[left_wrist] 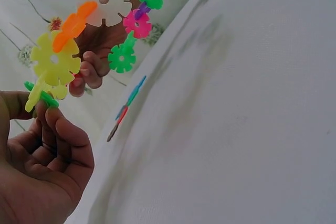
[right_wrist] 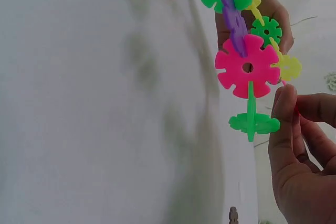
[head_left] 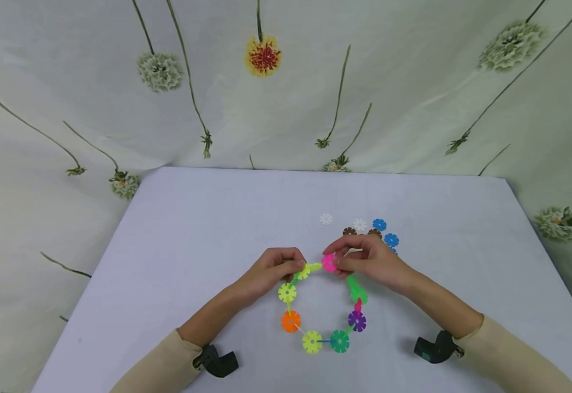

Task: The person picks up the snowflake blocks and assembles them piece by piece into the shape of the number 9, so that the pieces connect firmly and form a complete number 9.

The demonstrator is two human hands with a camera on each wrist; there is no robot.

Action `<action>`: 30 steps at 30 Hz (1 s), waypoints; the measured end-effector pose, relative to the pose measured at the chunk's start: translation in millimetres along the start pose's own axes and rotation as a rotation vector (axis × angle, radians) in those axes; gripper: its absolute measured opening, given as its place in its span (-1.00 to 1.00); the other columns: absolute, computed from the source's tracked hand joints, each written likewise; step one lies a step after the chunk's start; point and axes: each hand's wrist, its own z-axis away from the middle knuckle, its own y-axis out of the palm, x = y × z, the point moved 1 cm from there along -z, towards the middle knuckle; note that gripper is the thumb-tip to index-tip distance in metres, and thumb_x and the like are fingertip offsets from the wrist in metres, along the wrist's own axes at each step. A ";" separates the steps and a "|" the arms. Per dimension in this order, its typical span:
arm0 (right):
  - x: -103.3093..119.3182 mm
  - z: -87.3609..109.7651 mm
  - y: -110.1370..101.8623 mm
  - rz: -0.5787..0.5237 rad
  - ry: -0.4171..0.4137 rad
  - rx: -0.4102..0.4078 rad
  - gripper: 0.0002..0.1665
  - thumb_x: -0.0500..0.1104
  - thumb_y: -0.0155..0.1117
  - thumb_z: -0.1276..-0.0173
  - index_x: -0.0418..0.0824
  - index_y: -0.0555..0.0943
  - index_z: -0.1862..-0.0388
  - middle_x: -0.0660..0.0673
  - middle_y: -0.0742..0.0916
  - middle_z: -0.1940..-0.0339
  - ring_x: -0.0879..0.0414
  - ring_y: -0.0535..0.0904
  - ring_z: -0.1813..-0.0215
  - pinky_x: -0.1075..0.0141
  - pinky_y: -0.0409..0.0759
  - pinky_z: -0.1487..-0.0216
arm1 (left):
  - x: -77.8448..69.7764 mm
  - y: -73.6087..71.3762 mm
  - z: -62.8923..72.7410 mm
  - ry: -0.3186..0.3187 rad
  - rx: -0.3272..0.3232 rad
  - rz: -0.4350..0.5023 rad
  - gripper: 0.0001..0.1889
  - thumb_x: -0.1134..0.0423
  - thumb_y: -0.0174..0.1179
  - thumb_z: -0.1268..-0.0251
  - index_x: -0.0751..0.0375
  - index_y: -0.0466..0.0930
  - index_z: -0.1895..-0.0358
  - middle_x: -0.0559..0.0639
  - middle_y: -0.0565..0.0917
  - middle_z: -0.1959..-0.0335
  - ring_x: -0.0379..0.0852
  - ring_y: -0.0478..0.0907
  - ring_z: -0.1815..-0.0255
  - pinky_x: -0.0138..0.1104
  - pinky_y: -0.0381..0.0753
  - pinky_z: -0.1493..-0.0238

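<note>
A chain of notched plastic snowflake discs hangs in a near ring between both hands, with orange [head_left: 291, 321], yellow [head_left: 312, 342], teal green [head_left: 339, 341] and purple [head_left: 357, 321] pieces along it. On its upper left, my left hand [head_left: 276, 267] pinches the chain at a green disc [left_wrist: 50, 99] slotted to yellow ones. My right hand [head_left: 371, 262] holds a pink disc [head_left: 328, 263] between thumb and fingers; its edge meets a yellow disc [head_left: 315, 267]. The chain's bright green end [head_left: 358, 295] hangs below the right hand, apart from the pink disc in the right wrist view.
Loose discs lie on the white table [head_left: 207, 218] beyond the right hand: white [head_left: 326, 219], blue [head_left: 379, 224] and brown [head_left: 349, 231], some partly hidden by that hand. A flower-printed cloth [head_left: 286, 109] hangs behind the table. Each wrist wears a black camera [head_left: 219, 364].
</note>
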 end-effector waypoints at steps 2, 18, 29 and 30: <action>0.8 -0.2 2.0 -0.017 0.008 0.006 -0.68 -0.25 0.33 -0.54 -0.22 0.72 -0.22 -0.30 0.66 0.06 -0.23 0.86 0.17 0.24 0.84 0.02 | -0.4 -0.3 0.1 0.002 0.001 0.001 -0.75 0.27 0.04 -0.63 0.38 0.62 0.17 -0.09 0.47 0.42 -0.21 0.40 0.38 -0.44 0.45 0.27; 0.0 -2.1 12.1 -0.098 0.001 0.017 -0.73 -0.30 0.35 -0.53 -0.31 0.72 -0.15 -0.26 0.69 0.12 -0.27 0.87 0.18 0.14 0.87 0.05 | 0.1 1.2 1.7 0.028 -0.016 -0.052 -0.80 0.26 0.12 -0.65 0.30 0.64 0.17 -0.06 0.47 0.45 -0.22 0.39 0.43 -0.46 0.45 0.30; 2.3 -0.7 10.5 -0.019 -0.022 0.055 -0.81 -0.29 0.38 -0.51 -0.31 0.77 -0.04 -0.36 0.76 0.24 -0.24 0.88 0.23 0.19 0.85 0.01 | -3.7 0.7 -0.8 0.048 -0.008 -0.174 -0.84 0.21 0.20 -0.62 0.15 0.69 0.20 -0.06 0.52 0.46 -0.24 0.44 0.47 -0.44 0.49 0.33; 3.0 -0.4 10.7 -0.014 -0.025 0.055 -0.81 -0.29 0.37 -0.51 -0.30 0.76 -0.04 -0.36 0.76 0.25 -0.25 0.88 0.23 0.20 0.85 0.01 | -4.7 0.5 -0.7 0.050 -0.010 -0.189 -0.84 0.20 0.20 -0.62 0.14 0.69 0.21 -0.07 0.52 0.47 -0.24 0.45 0.47 -0.44 0.50 0.34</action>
